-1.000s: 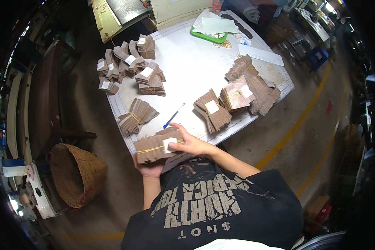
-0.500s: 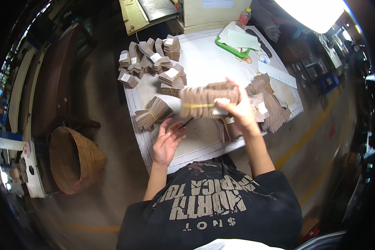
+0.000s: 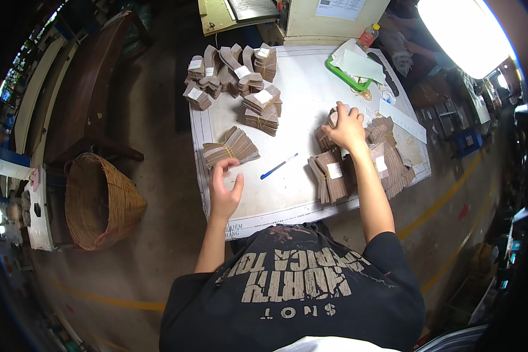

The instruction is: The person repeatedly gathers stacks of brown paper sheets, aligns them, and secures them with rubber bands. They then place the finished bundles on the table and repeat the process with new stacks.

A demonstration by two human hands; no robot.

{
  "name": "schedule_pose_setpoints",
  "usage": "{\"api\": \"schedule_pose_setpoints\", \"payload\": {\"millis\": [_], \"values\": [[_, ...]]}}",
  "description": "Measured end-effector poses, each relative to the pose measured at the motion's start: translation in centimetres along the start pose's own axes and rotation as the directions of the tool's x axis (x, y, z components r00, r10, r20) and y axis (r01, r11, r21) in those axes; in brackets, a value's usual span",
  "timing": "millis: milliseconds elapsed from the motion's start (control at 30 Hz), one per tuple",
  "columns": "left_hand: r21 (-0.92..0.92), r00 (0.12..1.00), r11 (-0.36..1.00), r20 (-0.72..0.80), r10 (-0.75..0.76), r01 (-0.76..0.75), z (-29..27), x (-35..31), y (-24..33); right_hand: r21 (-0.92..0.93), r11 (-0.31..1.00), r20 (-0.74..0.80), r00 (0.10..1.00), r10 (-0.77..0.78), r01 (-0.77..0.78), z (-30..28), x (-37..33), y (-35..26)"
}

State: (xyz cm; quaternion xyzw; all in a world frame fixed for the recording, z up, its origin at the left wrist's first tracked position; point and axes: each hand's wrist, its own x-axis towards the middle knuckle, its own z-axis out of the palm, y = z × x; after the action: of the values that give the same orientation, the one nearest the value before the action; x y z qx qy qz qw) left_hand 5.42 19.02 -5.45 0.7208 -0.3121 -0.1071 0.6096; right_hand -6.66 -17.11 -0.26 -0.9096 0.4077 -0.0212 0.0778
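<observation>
My right hand [image 3: 348, 132] is curved over a banded bundle of brown cut pieces [image 3: 324, 139] among the bundles on the right of the table. Its fingers grip the bundle's top, and the hand hides part of it. My left hand [image 3: 223, 190] has thumb and fingers apart and holds nothing. Its fingertips are at the near edge of a fanned bundle [image 3: 240, 146] tied with a yellow band. Between my hands a blue pen [image 3: 279, 166] lies on the white table. Close to my right forearm sits another bundle with a white label [image 3: 334, 171].
Several labelled bundles [image 3: 229, 73] stand at the far left of the table [image 3: 302, 88]. At the far right are a green tray [image 3: 341, 73] with paper, yellow rubber bands, a clear ruler [image 3: 402, 120] and a bottle [image 3: 369, 36]. A wicker basket [image 3: 126, 202] stands on the floor at left.
My right hand has carried the bundle away from the middle onto the right-hand group. My left hand has come to the fanned bundle. The pen now shows fully.
</observation>
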Motion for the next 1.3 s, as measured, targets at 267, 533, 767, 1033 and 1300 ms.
{"api": "schedule_pose_setpoints", "payload": {"millis": [267,533,767,1033,1300], "values": [[0.866,0.990,0.501,0.065,-0.124,0.006,-1.3,7.7,-2.3,0.029,1.000,0.004,1.000,0.009,-0.009,-0.7,-0.9,0.3],[0.862,0.950,0.502,0.095,-0.296,0.070,-0.6,7.1,0.1,-0.090,0.995,0.207,0.976,0.066,-0.048,-3.9,-1.2,1.5],[0.848,0.956,0.528,0.114,-0.269,0.047,0.0,4.2,0.2,0.056,0.901,-0.050,0.903,-0.427,0.430,-2.7,0.9,-4.4],[0.695,1.000,0.718,0.027,0.016,-0.030,0.3,1.2,-2.1,0.147,0.618,-0.008,0.626,-0.780,0.772,2.8,8.2,-13.4],[0.640,0.990,0.763,-0.141,-0.003,0.093,-0.5,-1.9,-1.6,-0.009,0.750,0.040,0.750,-0.660,0.661,5.4,8.1,-15.3]]}}
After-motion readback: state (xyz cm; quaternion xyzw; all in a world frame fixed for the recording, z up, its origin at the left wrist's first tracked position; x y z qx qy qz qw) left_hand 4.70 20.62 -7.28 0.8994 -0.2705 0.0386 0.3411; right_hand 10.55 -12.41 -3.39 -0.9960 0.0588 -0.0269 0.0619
